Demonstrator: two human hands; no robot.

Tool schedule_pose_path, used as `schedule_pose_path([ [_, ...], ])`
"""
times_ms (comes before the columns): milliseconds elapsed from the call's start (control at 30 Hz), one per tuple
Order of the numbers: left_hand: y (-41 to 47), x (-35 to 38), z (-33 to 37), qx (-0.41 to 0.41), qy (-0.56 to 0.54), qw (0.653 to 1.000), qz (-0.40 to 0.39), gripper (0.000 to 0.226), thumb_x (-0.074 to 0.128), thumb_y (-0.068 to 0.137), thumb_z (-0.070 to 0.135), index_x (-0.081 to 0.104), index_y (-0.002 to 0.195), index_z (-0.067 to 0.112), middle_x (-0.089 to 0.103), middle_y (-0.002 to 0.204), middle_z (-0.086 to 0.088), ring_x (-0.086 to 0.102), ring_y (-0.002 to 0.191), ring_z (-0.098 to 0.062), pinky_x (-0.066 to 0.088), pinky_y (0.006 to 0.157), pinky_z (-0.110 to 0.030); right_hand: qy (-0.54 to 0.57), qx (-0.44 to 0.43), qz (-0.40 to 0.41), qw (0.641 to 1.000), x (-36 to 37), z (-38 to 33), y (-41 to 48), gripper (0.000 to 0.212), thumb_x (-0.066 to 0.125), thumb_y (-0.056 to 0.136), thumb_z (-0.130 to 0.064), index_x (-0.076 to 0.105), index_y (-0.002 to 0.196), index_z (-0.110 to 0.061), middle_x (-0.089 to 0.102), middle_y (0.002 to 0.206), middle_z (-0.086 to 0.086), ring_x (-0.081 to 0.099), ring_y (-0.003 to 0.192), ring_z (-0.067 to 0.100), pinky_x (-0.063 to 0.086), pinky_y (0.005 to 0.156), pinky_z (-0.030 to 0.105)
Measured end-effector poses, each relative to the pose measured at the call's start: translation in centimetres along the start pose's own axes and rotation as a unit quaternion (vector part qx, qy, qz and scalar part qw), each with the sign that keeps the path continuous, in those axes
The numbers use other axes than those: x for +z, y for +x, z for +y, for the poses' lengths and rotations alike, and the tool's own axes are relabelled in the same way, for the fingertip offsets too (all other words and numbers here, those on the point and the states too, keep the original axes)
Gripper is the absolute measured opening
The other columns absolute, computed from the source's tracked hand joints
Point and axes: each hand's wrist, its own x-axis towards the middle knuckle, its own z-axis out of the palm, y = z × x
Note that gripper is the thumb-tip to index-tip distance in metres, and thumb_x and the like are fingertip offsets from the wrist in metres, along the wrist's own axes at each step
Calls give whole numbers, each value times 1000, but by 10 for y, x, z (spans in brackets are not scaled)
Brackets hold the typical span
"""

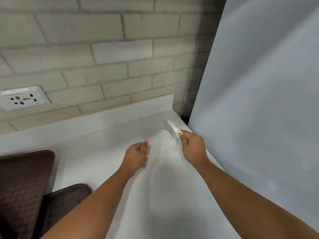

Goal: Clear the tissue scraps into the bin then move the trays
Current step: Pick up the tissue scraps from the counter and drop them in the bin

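head | right hand [191, 147] pinches a tissue scrap [173, 126] near the white countertop's [103, 135] far right corner | left hand [136, 154] clenched, nothing seen inside, beside a blurred scrap heap [166, 144] | two brown trays [25, 178] well apart, far left

Two dark brown trays sit at the lower left. The upper tray [25, 178] is cut off by the left edge; the lower tray [67, 199] runs out at the bottom. A white wall socket [24, 98] is clipped at the left edge, its markings too small to read.

The tissue scrap [173, 127] pinched in the right hand [193, 147] is motion-blurred. A pale tissue pile [166, 142] blends into the white counter [103, 144], its outline unclear. The left hand [136, 156] curls palm-down, so whether it holds anything cannot be told. A grey panel [259, 83] extends past the top and right edges.
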Motion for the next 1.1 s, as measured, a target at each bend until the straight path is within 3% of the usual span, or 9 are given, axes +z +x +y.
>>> schedule_pose_path([
  [167,-27,11,16,31,-9,999,-25,35,63,93,42,66,84,9,65,63,-1,48,51,-21,43,52,-31,92,62,14,994,-43,-17,-15,30,39,104,-28,63,95,-12,51,69,-13,48,61,4,35,56,11],
  [333,-63,37,43,49,12,999,-14,51,60,91,53,57,70,7,47,56,-1,42,49,-17,38,48,-27,219,91,32,971,-87,-22,-46,49,54,96,-45,37,61,-16,40,57,-1,47,56,20,41,57,30],
  [400,-80,52,54,67,36,997,-4,63,55,89,62,40,63,7,38,58,-2,35,52,-17,32,53,-29,245,107,35,963,-107,-20,-63,46,60,94,-34,41,62,-8,47,57,6,58,53,25,53,57,35],
  [500,-112,81,71,78,42,996,-23,65,51,88,67,26,65,12,30,63,-6,26,54,-18,24,54,-30,317,124,37,940,-134,-9,-95,22,55,92,-9,53,78,7,65,73,14,70,75,35,61,73,46],
  [600,-151,116,81,76,54,994,-57,66,47,90,68,27,65,10,29,64,-6,24,54,-18,23,53,-30,308,125,32,942,-165,8,-134,27,57,95,-17,43,76,-2,60,63,9,68,63,32,58,66,43],
  [700,-194,151,83,97,79,988,-86,66,45,93,65,30,66,6,29,62,-5,26,53,-15,25,54,-28,243,120,44,962,-195,30,-178,35,59,95,-33,40,73,-13,42,62,1,46,53,20,43,50,30],
  [833,-250,194,76,106,111,982,-111,60,45,97,57,29,66,8,28,59,-3,25,49,-11,26,55,-28,208,136,80,965,-230,55,-241,30,55,97,-39,54,75,-19,50,66,-8,45,59,6,40,61,24],
  [933,-288,221,61,101,143,976,-128,57,45,98,53,29,65,10,28,57,0,26,51,-12,27,56,-29,210,171,74,960,-246,75,-287,55,52,97,-45,28,56,-18,29,55,-3,31,51,11,27,54,28],
  [1100,-340,251,21,115,184,953,-213,57,60,93,45,29,53,19,28,47,8,26,45,-11,23,47,-23,213,235,80,945,-246,111,-347,58,53,98,-39,24,50,-23,27,48,-8,29,46,8,27,52,27],
])
